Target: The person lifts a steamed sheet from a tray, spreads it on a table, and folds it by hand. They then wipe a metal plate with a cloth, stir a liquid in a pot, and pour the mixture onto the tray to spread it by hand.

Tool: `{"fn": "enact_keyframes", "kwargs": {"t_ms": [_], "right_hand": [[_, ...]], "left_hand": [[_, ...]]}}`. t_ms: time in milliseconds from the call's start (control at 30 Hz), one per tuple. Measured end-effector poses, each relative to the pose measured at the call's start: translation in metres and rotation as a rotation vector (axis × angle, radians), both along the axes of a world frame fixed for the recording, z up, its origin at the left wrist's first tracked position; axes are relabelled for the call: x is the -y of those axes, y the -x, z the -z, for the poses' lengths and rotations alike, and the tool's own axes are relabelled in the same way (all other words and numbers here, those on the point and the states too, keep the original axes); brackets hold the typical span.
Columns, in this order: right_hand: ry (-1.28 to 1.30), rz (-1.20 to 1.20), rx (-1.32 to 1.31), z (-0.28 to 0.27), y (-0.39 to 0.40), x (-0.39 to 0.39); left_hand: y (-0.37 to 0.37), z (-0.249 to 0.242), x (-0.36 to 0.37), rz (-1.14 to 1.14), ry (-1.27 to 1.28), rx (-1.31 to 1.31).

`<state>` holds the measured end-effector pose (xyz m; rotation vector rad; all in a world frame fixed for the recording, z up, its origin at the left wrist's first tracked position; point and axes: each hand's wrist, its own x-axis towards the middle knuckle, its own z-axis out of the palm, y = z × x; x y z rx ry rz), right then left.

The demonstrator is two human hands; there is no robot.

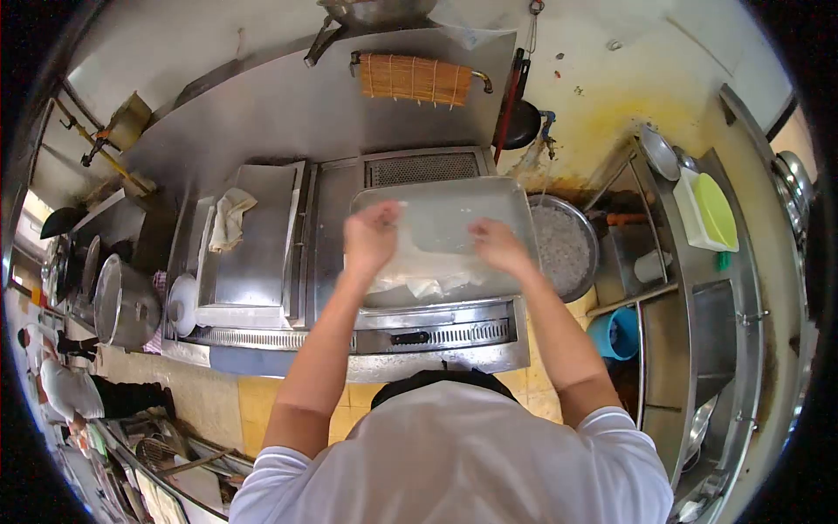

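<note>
A wide, shallow rectangular tray (522, 203) sits on the steel counter in front of me. Inside it is a pale, cloudy layer, with a whitish, wrinkled sheet-like piece (425, 286) along the near side. My left hand (370, 234) hovers over the tray's left part, fingers curled in and slightly blurred. Over the right part is my right hand (500, 245), its fingers also drawn together. Whatever either hand may pinch is too small or hidden to make out.
Right of the tray stands a large metal basin (563, 249) of whitish pieces. A blue bucket (616, 334) is below the right shelf. To the left, a cloth (231, 218) lies on a steel cover (255, 253). A large pot (125, 301) and another person (74, 389) are farther left.
</note>
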<state>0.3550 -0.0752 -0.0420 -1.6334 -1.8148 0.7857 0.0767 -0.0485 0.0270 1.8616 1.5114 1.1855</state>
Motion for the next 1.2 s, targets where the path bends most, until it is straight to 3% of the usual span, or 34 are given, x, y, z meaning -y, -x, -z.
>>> {"fn": "enact_keyframes", "kwargs": {"t_ms": [67, 167, 233, 300, 367, 467, 533, 600, 667, 767, 833, 933, 1033, 1133, 1200], "right_hand": [[-0.186, -0.165, -0.260, -0.029, 0.052, -0.014], [0.170, -0.035, -0.251, -0.042, 0.098, -0.003], [0.090, -0.016, 0.057, 0.003, 0.070, -0.001], [-0.042, -0.120, 0.339, 0.061, 0.015, -0.001], [-0.013, 0.032, 0.348, 0.094, -0.011, 0.007], [-0.262, 0.085, 0.582, 0.070, -0.003, 0.038], [-0.178, 0.006, 0.568, 0.082, 0.004, 0.031], [0.014, -0.032, 0.595, 0.098, 0.006, 0.039], [0.273, -0.028, 0.670, 0.099, -0.002, 0.029], [0.214, 0.034, 0.540, 0.035, 0.016, 0.015], [-0.024, 0.056, -0.119, -0.007, 0.042, 0.007], [0.105, -0.078, -0.410, -0.041, 0.068, -0.006], [0.119, 0.016, -0.189, -0.048, 0.059, 0.015], [-0.069, -0.007, 0.065, 0.025, -0.002, 0.021], [-0.043, 0.014, 0.112, 0.049, -0.032, 0.028]], "left_hand": [[-0.022, -0.012, 0.012, 0.040, 0.023, -0.100], [-0.021, -0.022, 0.012, 0.064, -0.125, -0.027], [0.020, -0.026, -0.006, 0.015, -0.267, 0.158], [0.047, -0.021, -0.004, -0.155, -0.145, 0.109], [0.062, 0.022, 0.008, -0.235, -0.003, -0.046], [0.055, 0.127, 0.024, -0.215, 0.121, -0.272], [0.046, 0.161, 0.037, 0.078, 0.128, -0.665], [0.039, 0.174, 0.043, 0.183, 0.184, -0.699], [0.028, 0.169, 0.033, 0.224, 0.236, -0.641], [0.001, 0.099, 0.021, 0.206, 0.302, -0.302], [-0.025, 0.043, 0.022, 0.205, 0.249, -0.067], [-0.045, -0.002, 0.015, 0.218, -0.026, 0.083], [-0.026, -0.048, 0.007, 0.126, -0.240, 0.170], [0.024, -0.029, -0.013, -0.028, -0.306, 0.199], [0.052, -0.010, -0.011, -0.199, -0.108, 0.163]]}}
